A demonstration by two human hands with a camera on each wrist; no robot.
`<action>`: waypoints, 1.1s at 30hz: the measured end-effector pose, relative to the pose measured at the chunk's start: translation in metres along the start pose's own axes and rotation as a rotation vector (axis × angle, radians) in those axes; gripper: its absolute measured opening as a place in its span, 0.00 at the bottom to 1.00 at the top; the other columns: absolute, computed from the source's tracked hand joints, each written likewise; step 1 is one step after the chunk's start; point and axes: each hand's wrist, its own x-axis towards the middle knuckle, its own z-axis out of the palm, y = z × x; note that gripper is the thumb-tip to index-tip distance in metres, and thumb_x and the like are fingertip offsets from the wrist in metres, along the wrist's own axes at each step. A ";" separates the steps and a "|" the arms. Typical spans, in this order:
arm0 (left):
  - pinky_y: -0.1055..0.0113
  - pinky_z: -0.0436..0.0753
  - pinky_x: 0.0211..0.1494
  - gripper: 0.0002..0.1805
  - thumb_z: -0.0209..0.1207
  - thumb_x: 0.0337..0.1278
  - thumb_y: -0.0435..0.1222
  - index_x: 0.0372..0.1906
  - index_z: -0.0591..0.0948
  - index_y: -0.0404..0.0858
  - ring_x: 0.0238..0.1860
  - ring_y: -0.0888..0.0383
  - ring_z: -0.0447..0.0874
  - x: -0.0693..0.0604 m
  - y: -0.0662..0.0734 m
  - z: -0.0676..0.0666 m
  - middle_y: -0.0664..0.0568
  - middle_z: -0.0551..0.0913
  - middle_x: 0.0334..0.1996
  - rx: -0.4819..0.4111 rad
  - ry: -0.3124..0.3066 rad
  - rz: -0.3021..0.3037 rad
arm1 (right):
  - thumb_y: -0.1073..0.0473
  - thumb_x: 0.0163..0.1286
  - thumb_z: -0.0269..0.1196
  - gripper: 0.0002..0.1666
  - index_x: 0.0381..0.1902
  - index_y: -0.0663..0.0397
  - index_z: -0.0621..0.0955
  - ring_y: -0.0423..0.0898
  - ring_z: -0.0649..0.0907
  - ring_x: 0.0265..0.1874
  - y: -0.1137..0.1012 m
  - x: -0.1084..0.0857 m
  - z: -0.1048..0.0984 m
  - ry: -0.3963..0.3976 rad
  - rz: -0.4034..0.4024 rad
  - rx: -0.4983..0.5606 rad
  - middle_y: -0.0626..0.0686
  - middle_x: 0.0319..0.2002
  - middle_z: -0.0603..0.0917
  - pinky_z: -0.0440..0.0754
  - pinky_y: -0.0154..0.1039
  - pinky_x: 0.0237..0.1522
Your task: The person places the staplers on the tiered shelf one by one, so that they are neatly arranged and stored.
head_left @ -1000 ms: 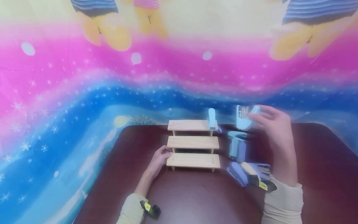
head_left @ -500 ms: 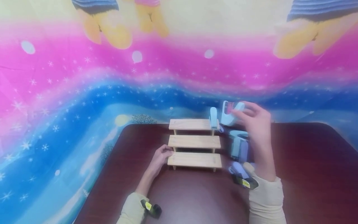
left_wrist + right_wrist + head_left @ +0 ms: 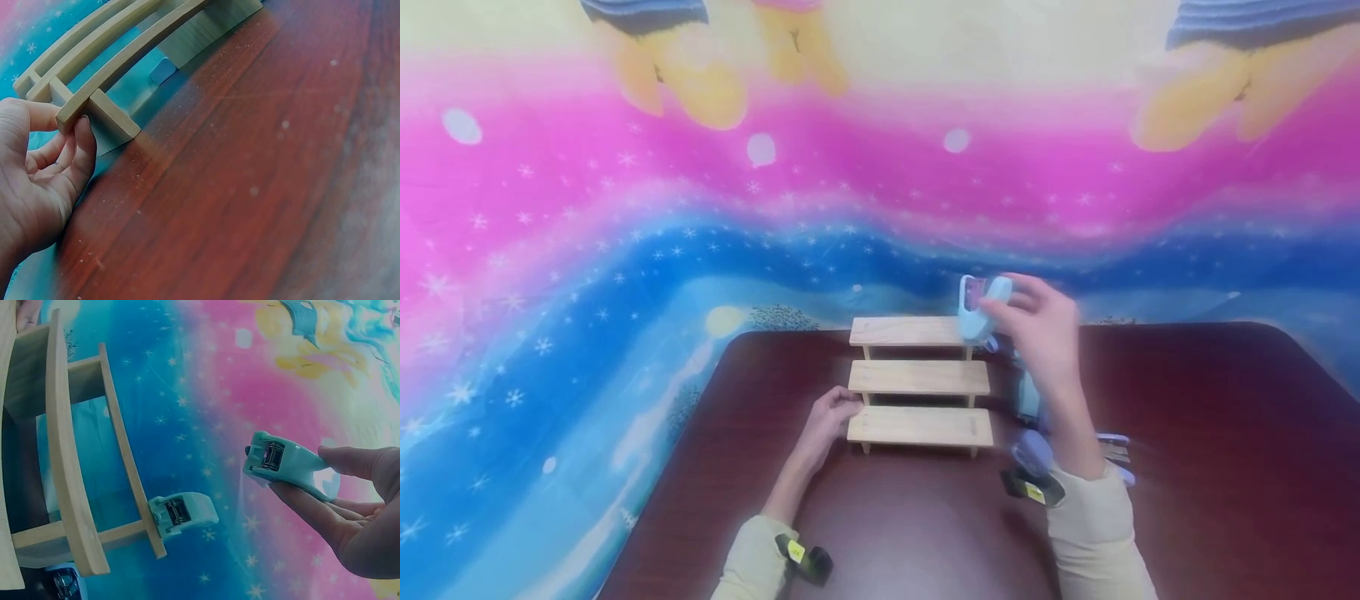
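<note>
My right hand (image 3: 1043, 337) pinches a light blue stapler (image 3: 290, 467) between thumb and fingers, in the air by the right end of the top step. A second light blue stapler (image 3: 194, 512) stands on that step in the right wrist view, apart from the held one; the held one covers it in the head view. The wooden three-step rack (image 3: 917, 377) stands on the table. My left hand (image 3: 47, 181) grips the left end of the rack's lowest plank between thumb and fingers.
Right of the rack, partly hidden by my right forearm, are a light blue stapler (image 3: 1028, 398) and lavender staplers (image 3: 1032, 452). Behind the dark red table (image 3: 1217, 433) hangs a colourful printed cloth (image 3: 880, 192).
My right hand has carried the light blue stapler leftward, from beside the rack to the right end of its top step. My left hand stays on the rack.
</note>
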 end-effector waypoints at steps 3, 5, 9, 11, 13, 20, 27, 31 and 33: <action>0.65 0.83 0.38 0.08 0.61 0.62 0.30 0.42 0.78 0.29 0.34 0.57 0.82 -0.001 -0.001 -0.001 0.46 0.82 0.36 0.007 0.011 0.002 | 0.54 0.62 0.78 0.31 0.62 0.54 0.84 0.41 0.89 0.38 0.001 0.001 0.004 0.001 -0.003 -0.008 0.60 0.50 0.88 0.86 0.34 0.35; 0.65 0.83 0.39 0.08 0.61 0.62 0.30 0.42 0.78 0.29 0.34 0.57 0.82 0.000 -0.001 -0.001 0.46 0.82 0.36 0.015 0.013 0.006 | 0.55 0.62 0.78 0.31 0.62 0.55 0.84 0.41 0.89 0.37 0.002 0.001 0.005 0.005 -0.006 -0.007 0.61 0.50 0.88 0.86 0.33 0.35; 0.65 0.83 0.39 0.09 0.61 0.63 0.31 0.43 0.78 0.29 0.34 0.57 0.83 0.000 -0.001 0.000 0.47 0.82 0.36 0.016 0.008 0.002 | 0.56 0.62 0.77 0.31 0.62 0.56 0.84 0.41 0.89 0.38 0.003 0.002 0.007 0.010 -0.024 -0.003 0.61 0.50 0.88 0.87 0.35 0.36; 0.65 0.83 0.38 0.09 0.61 0.63 0.31 0.43 0.78 0.28 0.34 0.58 0.83 0.000 -0.001 0.000 0.47 0.82 0.35 0.014 0.005 -0.001 | 0.57 0.62 0.77 0.31 0.62 0.57 0.83 0.42 0.89 0.39 0.002 0.002 0.008 0.009 -0.032 -0.004 0.61 0.50 0.88 0.87 0.35 0.35; 0.65 0.83 0.38 0.10 0.61 0.63 0.31 0.44 0.78 0.27 0.33 0.58 0.83 0.000 0.000 0.000 0.46 0.82 0.35 0.016 0.001 -0.002 | 0.57 0.62 0.77 0.31 0.62 0.57 0.83 0.44 0.90 0.40 0.001 0.002 0.009 0.008 -0.040 -0.014 0.61 0.50 0.88 0.87 0.36 0.36; 0.65 0.82 0.38 0.11 0.60 0.64 0.32 0.45 0.77 0.27 0.32 0.58 0.82 -0.002 0.001 0.000 0.47 0.82 0.35 0.027 -0.002 -0.004 | 0.59 0.62 0.77 0.29 0.61 0.58 0.84 0.54 0.90 0.47 0.002 0.003 0.019 0.000 -0.079 -0.016 0.62 0.50 0.88 0.87 0.35 0.37; 0.65 0.80 0.37 0.09 0.60 0.64 0.30 0.44 0.78 0.28 0.31 0.59 0.81 0.000 0.003 0.003 0.48 0.81 0.34 0.019 0.009 -0.011 | 0.62 0.62 0.76 0.28 0.60 0.61 0.84 0.57 0.90 0.47 0.007 0.006 0.026 -0.010 -0.115 -0.022 0.63 0.49 0.88 0.87 0.33 0.36; 0.65 0.81 0.37 0.08 0.60 0.63 0.30 0.43 0.78 0.28 0.31 0.59 0.81 0.000 0.002 0.003 0.49 0.81 0.33 0.026 0.009 -0.007 | 0.63 0.62 0.76 0.29 0.61 0.62 0.83 0.57 0.90 0.46 0.009 0.006 0.028 -0.021 -0.114 -0.031 0.63 0.49 0.88 0.87 0.34 0.36; 0.65 0.81 0.38 0.08 0.60 0.63 0.30 0.43 0.78 0.28 0.31 0.59 0.81 0.000 0.003 0.002 0.49 0.81 0.33 0.029 0.014 -0.005 | 0.63 0.62 0.76 0.28 0.60 0.62 0.83 0.56 0.90 0.46 0.010 0.006 0.029 -0.023 -0.121 -0.037 0.63 0.49 0.88 0.87 0.34 0.36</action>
